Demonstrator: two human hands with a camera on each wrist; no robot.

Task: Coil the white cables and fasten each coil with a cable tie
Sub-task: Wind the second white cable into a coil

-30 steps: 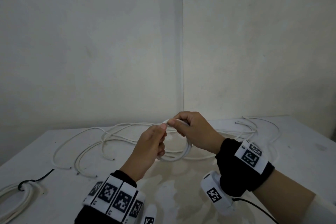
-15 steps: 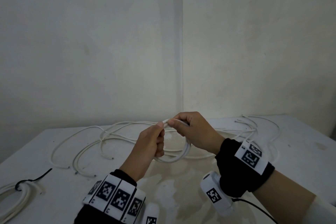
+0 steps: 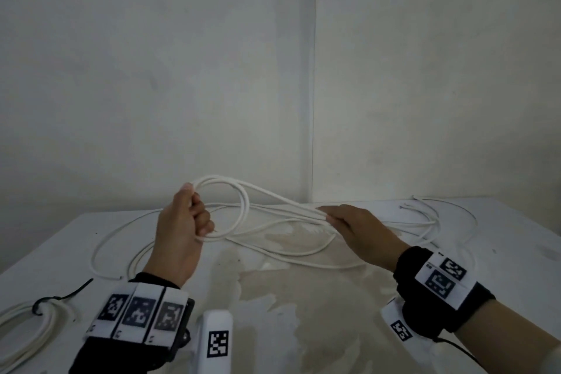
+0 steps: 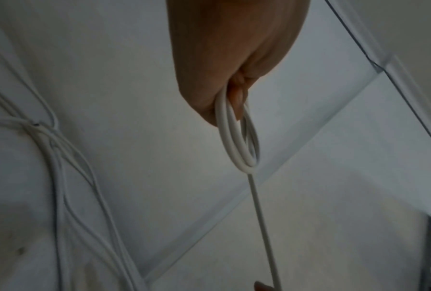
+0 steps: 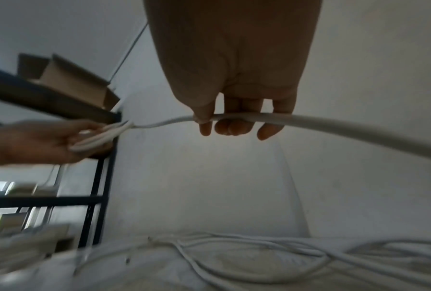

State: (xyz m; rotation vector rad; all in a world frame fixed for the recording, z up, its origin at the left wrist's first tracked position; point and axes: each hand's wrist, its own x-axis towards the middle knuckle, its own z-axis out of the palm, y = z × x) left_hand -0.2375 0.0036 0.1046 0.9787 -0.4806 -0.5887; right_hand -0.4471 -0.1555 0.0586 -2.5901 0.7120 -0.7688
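Left grip: our left hand (image 3: 182,231) is raised above the counter (image 3: 303,313), fingers curled tight around a small coil (image 3: 239,209) of white cable; the left wrist view shows about three loops (image 4: 237,141) pinched between thumb and fingers.
Right grip: our right hand (image 3: 358,231) is to the right of the coil, thumb and curled fingers (image 5: 224,126) closed round the free strand (image 3: 285,200) of the same cable.
Strand between hands: it runs from the top of the coil down and right into our right hand, lifted off the counter; from the right wrist the strand (image 5: 334,126) passes across under the fingers and on to the right.
Loose cables: more white cable (image 3: 425,222) lies spread in wide curves over the back and right of the counter, with a long bend (image 3: 100,252) reaching to the left; we cannot tell how many separate cables there are.
Finished coil: at the near left edge of the counter lies a coil (image 3: 27,331) fastened with a black cable tie (image 3: 45,304), its tail pointing up and right.
Wrists: both carry black bands with square markers (image 3: 139,316).
Surroundings: pale walls meet in a corner (image 3: 312,130) behind the counter.
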